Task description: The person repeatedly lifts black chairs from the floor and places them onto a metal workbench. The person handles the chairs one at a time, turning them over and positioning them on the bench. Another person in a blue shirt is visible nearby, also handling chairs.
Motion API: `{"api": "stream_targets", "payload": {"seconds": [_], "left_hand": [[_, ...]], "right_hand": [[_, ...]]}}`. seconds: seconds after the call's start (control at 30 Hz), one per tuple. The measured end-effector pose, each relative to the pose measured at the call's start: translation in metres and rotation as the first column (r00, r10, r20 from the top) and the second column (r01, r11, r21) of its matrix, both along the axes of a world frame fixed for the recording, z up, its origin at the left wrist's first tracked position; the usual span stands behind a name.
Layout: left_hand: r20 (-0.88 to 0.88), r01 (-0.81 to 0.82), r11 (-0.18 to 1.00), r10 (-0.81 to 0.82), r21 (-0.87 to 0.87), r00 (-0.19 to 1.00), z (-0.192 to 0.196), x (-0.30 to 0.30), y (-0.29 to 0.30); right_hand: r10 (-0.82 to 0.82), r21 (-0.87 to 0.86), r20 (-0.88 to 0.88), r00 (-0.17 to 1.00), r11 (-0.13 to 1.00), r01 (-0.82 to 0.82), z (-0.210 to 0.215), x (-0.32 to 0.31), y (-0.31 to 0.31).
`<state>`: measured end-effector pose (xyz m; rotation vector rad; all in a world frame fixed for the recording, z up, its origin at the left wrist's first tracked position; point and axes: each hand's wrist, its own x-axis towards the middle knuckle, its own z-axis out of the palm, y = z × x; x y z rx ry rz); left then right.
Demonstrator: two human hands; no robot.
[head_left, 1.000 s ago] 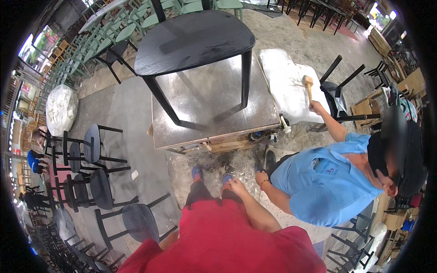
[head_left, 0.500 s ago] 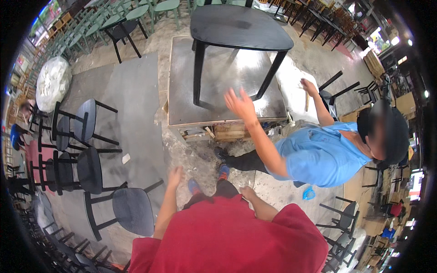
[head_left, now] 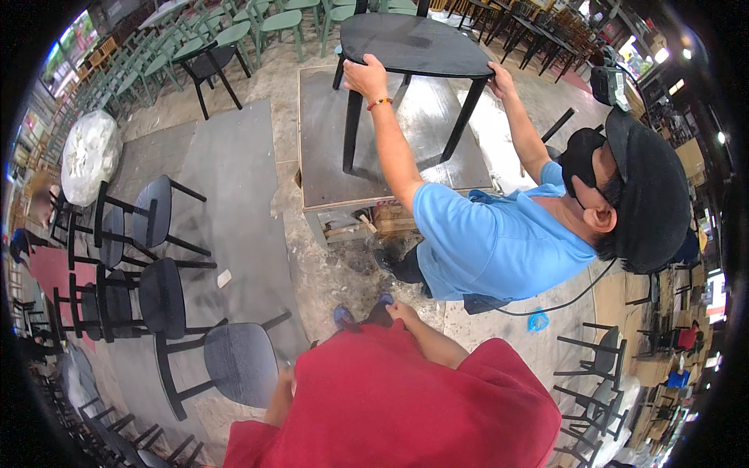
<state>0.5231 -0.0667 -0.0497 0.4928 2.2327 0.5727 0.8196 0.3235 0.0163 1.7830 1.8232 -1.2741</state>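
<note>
While a co-worker in a blue shirt [head_left: 499, 242] grips the black table [head_left: 413, 43] on the platform [head_left: 390, 148], black chairs [head_left: 156, 288] crowd the left; right hand [head_left: 399, 310] hangs loose and empty; left hand [head_left: 285, 382] barely shows, grip unclear.

Left arm: bare, hanging down at the side, emerging below the red sleeve; left hand [head_left: 287, 380] mostly hidden behind the shirt edge (grip cannot be told). Right arm: bare forearm angled forward and inward across the front of the torso; right hand [head_left: 399, 310] low at waist level, fingers loosely curled, holding nothing.
</note>
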Motion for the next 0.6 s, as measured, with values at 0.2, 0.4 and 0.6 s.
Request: {"api": "stream_targets", "payload": {"seconds": [0.2,0.4,0.6], "left_hand": [[0.205,-0.060,0.977,0.103,-0.206,0.973,0.023,0.041,-0.040],[0.309,-0.233,0.972,0.231,-0.032,0.922,0.017,0.021,0.031],[0.461,-0.296,0.935,0.180,0.193,0.869,0.039,-0.021,0.157]], "right_hand": [[-0.040,0.012,-0.016,0.999,0.999,0.041,-0.015,0.009,-0.008],[0.013,0.041,-0.033,0.999,0.999,-0.011,-0.013,-0.006,-0.016],[0.036,0.023,-0.014,0.999,0.999,-0.036,-0.006,-0.009,-0.025]]}}
